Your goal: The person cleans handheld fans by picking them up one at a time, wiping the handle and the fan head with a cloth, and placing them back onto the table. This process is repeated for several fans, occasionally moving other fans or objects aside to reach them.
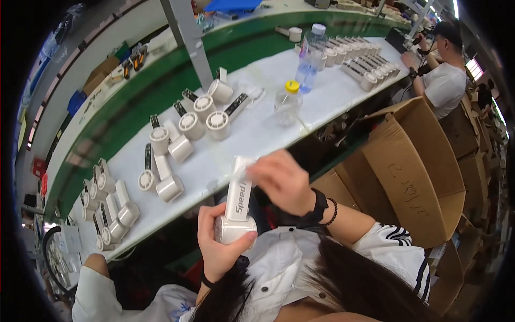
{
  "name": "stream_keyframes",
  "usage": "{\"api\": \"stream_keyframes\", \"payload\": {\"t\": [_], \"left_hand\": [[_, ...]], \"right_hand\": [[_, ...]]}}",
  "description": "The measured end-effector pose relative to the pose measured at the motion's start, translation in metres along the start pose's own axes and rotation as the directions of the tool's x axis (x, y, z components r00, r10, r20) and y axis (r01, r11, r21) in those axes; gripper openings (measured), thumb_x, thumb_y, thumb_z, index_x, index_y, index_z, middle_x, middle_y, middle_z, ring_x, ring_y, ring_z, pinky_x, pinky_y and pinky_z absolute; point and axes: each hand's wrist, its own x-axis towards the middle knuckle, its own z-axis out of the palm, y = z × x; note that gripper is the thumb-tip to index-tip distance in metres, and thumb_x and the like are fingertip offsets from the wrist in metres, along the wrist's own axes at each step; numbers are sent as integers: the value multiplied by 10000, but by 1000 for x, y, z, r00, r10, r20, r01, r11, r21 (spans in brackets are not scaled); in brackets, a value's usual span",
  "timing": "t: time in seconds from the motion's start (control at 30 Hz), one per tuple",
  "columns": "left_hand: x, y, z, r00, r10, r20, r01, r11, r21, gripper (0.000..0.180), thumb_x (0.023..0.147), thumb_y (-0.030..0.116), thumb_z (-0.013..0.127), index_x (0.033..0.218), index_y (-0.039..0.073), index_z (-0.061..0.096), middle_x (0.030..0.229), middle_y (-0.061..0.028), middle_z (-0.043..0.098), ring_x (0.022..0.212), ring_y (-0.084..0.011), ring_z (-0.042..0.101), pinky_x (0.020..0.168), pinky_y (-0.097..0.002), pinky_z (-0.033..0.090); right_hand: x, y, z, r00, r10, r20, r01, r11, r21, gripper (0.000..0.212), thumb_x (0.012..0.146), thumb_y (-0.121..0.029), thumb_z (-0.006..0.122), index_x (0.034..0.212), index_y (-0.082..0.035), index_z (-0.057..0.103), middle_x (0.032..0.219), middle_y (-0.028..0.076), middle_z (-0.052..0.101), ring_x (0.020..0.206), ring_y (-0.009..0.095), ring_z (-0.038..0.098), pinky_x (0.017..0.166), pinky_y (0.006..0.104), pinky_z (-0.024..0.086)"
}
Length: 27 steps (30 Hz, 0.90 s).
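Observation:
My left hand (217, 249) is closed around the round barrel head of a white handheld fan-like device (240, 196). Its flat handle points up and carries dark print along its face. Beside the top of that handle is my right hand (281, 180), its fingers curled together and blurred by motion. Whether a thin pale piece lies between those fingertips is too smeared to tell. On the white bench beyond stand several similar units, among them a white-handled one (180, 145) and one with a bare circuit board in its handle (219, 123).
A clear bottle with a yellow cap (288, 102) and a taller clear bottle (310, 61) stand on the white bench top (257, 131). More units line its far right end. An open cardboard box (407, 177) is at my right. A co-worker (445, 75) sits farther along; another person's sleeve (96, 292) is at lower left.

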Motion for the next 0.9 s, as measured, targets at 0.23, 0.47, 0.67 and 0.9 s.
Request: {"api": "stream_keyframes", "payload": {"t": [0.23,0.47,0.67,0.9], "left_hand": [[11,-2,4,992,128,-19,-125,987,100,540,566,92,810,1035,-14,563,915,-52,461,847,-151,502,767,-264,423],[17,-4,3,983,175,-57,-167,979,115,532,568,99,808,1030,-11,569,910,-53,463,843,-157,504,764,-266,421],[12,-9,-9,981,181,-74,-175,981,87,537,574,74,798,1046,-14,558,919,-50,459,843,-157,506,773,-267,424],[14,-15,-6,987,96,-131,-99,995,-9,554,590,40,780,1086,-11,536,947,-46,448,856,-148,510,788,-266,426]], "right_hand": [[1,10,-3,985,153,-77,-160,981,-109,182,707,56,685,872,-12,653,798,102,590,707,236,569,631,303,485],[13,6,-4,975,219,32,-219,976,-22,137,727,37,677,853,-2,640,803,105,586,730,211,572,620,287,479],[83,-23,-64,959,253,-130,-126,788,603,78,805,-114,622,852,-72,576,812,42,538,782,176,533,750,384,450],[130,-50,-158,993,69,96,-111,279,954,171,772,-86,655,927,-100,583,769,18,474,852,153,504,838,456,399]]}}
